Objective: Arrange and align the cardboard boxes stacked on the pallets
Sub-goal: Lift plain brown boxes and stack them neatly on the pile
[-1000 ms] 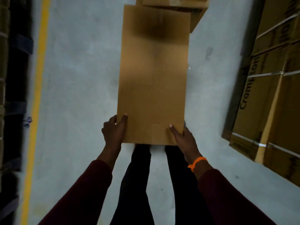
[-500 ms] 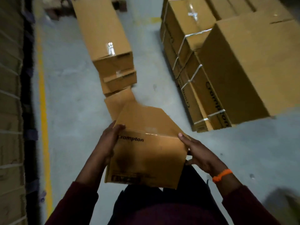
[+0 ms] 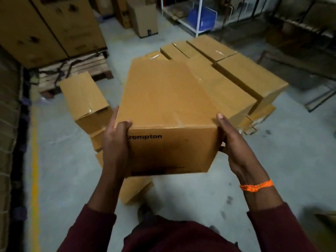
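Note:
I carry a long brown cardboard box printed "Crompton" in front of my chest, its near end facing me. My left hand grips the near left corner, thumb on top. At the near right corner my right hand, with an orange wristband, holds the end and side. Beyond the carried box lies a low stack of similar boxes on the floor. A short pile of boxes sits to the left, and another box lies under my hands.
Tall cartons stand on a wooden pallet at the back left. A white metal rack with a blue bin is at the back right, with dark metal frames beside it. A yellow floor line runs along the left.
The box rose from pointing down at the floor to nearly level in front of me. My view lifted from the floor to the box stacks and racks ahead. Both hands kept their hold.

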The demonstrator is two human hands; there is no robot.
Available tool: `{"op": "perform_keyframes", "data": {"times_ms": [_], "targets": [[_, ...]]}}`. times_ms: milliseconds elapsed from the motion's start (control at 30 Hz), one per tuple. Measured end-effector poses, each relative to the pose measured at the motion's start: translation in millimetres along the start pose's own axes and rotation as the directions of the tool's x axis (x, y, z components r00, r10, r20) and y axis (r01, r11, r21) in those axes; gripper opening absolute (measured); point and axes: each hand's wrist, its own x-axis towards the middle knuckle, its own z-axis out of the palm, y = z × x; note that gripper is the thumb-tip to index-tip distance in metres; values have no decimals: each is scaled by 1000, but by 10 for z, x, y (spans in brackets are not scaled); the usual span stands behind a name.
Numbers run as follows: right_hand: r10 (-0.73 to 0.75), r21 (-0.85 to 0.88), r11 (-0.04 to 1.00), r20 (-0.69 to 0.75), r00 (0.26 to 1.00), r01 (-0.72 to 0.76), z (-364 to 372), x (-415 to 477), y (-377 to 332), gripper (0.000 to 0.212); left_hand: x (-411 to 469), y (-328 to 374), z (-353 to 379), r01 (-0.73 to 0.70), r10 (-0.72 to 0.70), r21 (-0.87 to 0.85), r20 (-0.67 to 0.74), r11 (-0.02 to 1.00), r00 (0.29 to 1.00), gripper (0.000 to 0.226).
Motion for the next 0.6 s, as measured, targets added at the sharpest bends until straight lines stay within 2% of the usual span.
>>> {"op": "perform_keyframes", "data": {"times_ms": [100, 200, 233, 300, 333, 433, 600], "targets": [[-53, 126, 991, -30, 998, 56, -639, -66, -102, 38, -539, 226, 682, -138, 138, -32, -9, 990, 990, 59], [-80, 170, 981, -100, 992, 96, -1338, -86, -205, 79, -903, 352, 1272, -251, 250, -23, -43, 968, 967, 65], [-94, 160, 981, -108, 990, 110, -1537, -126, -250, 74, -995, 393, 1453, -256, 255, -16, -45, 967, 966, 68], [-127, 138, 981, -97, 987, 140, -1907, -193, -326, 44, -1168, 468, 1774, -269, 267, -32, -39, 963, 963, 66], [-137, 127, 981, -107, 985, 150, -2077, -193, -340, 38, -1222, 487, 1932, -270, 269, -48, -34, 962, 963, 62], [-109, 123, 984, -162, 981, 129, -2571, -122, -361, 39, -1286, 501, 2462, -213, 215, -85, 13, 973, 977, 56], [-114, 127, 981, -226, 968, 145, -3321, 153, -423, 38, -1187, 465, 3308, -153, 159, -73, 94, 986, 983, 63]]}}
